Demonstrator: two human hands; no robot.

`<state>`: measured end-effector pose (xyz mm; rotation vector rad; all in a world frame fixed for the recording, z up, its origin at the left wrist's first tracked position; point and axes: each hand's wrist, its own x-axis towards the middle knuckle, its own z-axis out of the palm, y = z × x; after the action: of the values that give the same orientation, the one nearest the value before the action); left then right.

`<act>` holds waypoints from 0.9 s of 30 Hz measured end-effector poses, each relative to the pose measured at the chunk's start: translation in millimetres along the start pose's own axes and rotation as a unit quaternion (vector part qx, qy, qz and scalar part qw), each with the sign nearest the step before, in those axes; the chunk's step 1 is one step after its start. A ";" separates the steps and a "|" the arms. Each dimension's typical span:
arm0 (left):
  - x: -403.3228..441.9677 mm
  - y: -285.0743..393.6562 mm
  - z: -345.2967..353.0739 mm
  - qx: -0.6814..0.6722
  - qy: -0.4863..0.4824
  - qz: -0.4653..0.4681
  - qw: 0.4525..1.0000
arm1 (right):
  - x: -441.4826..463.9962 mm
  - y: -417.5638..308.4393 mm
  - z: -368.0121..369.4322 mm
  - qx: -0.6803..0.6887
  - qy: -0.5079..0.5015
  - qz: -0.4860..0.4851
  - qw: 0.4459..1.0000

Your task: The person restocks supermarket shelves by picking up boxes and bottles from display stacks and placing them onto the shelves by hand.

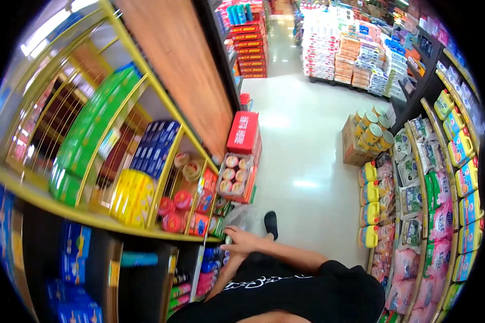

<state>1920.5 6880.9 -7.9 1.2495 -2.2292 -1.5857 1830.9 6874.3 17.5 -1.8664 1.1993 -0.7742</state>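
My right hand (243,241) reaches across my body to the left, in front of the shelf. Its fingers close around a small pale thing (228,239) too little shown to name. My left hand (235,259) lies just below and partly behind the right one, and its fingers are hidden. A clear plastic bag (244,217) hangs or lies just beyond my hands; whether either hand holds it does not show. Green packages (217,226) stand on the shelf close to my fingertips.
A yellow rack (172,121) with boxes, tape rolls and red tubs is on my left. Stacked red cartons (243,132) and a tray of round tubs (235,175) stand on the floor ahead. Shelves of detergent jugs (467,180) line the right, beside a carton of cans (355,148).
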 end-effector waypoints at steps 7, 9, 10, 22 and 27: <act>202.6 66.6 -57.2 0.127 -0.138 0.085 0.979 | 80.3 110.8 -173.8 -0.056 -0.040 0.150 0.986; 261.9 99.2 -69.6 0.160 -0.166 0.118 0.966 | 98.2 126.3 -238.7 -0.040 0.013 0.183 0.982; 291.2 115.0 -76.0 0.179 -0.179 0.136 0.958 | 106.4 136.4 -271.0 -0.031 0.020 0.206 0.978; 589.1 240.1 -84.9 0.241 -0.263 0.190 0.915 | 176.5 305.5 -516.7 0.109 -0.103 0.438 0.886; 701.3 289.9 -112.8 0.234 -0.235 0.174 0.927 | 246.7 360.6 -630.4 0.082 -0.163 0.386 0.904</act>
<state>1369.6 6349.8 46.7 0.5022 -3.0479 -1.3608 1248.4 6377.0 57.1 -1.1536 1.4380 -0.1047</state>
